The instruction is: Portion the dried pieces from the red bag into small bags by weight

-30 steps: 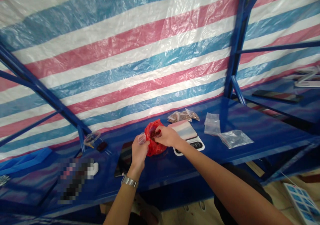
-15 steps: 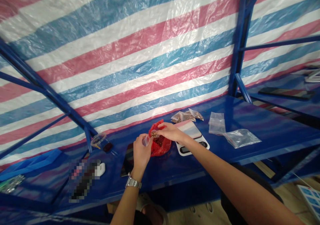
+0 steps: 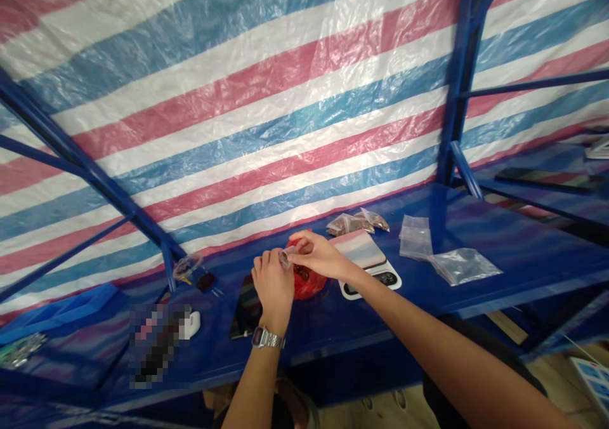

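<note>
My left hand (image 3: 275, 284) is closed, its back towards me, on what looks like a small clear plastic bag (image 3: 289, 250) mostly hidden by the fingers. Against it, my right hand (image 3: 318, 255) pinches a small clear cup (image 3: 284, 259), tilted to the left; what is inside it is hard to make out. Both hands are over an open red plastic bag (image 3: 310, 284) with dark brown bits in it. Just right of that bag stands a white kitchen scale (image 3: 371, 280), partly behind my right wrist.
Filled clear bags of brown bits (image 3: 351, 223) lie behind the scale. Flat zip bags (image 3: 464, 266) are to the right. A black phone or tablet (image 3: 245, 308) lies by my left hand. Blue metal posts (image 3: 451, 99) and a striped plastic sheet (image 3: 285, 131) stand behind the blue table (image 3: 518, 238).
My left hand has rolled over so its back faces me, and shifted slightly right. The cup in my right hand has moved left and tipped against the clear plastic.
</note>
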A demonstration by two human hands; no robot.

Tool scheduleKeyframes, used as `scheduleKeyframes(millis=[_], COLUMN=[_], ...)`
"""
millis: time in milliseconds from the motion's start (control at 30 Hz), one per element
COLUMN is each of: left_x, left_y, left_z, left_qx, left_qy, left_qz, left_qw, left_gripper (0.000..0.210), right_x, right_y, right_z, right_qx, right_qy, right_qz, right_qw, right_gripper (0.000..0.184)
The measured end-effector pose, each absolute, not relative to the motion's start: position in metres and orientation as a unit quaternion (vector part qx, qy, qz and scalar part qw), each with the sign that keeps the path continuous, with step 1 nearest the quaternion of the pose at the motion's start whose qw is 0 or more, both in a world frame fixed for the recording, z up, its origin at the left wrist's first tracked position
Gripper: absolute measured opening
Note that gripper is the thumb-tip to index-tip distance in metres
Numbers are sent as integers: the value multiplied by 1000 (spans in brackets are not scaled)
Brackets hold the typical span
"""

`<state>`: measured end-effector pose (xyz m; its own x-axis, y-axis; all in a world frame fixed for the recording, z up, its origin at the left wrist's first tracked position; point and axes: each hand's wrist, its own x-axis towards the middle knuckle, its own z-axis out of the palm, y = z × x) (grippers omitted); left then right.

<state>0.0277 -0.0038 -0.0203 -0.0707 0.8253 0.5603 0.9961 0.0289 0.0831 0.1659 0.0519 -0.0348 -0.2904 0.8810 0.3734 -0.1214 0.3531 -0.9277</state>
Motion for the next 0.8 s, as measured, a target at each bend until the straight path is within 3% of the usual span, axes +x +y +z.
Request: scheduleKeyframes(millis=[200,433,633,800], left_x=[41,54,56,43], left_y=[9,33,35,26], left_z=[-16,-30,-30,-27], left_qx=[-656,-613,-623,-612], left_qy=[-661,-570,-559,-586], left_qz=[-358,-523,-520,-504], left_qw=[58,-160,-167,-164], left_gripper=[13,14,13,15], right_x=[173,186,193,191], right_y=[47,38,35,39], right_z=[-25,-13,-12,-16], right_qx=[-259,-243,-287,-283], right_qy=[-693,-771,-796,-779], right_qz=[318,195,166,146], right_qw=[592,556,507,541], right_gripper=[35,41,43,57])
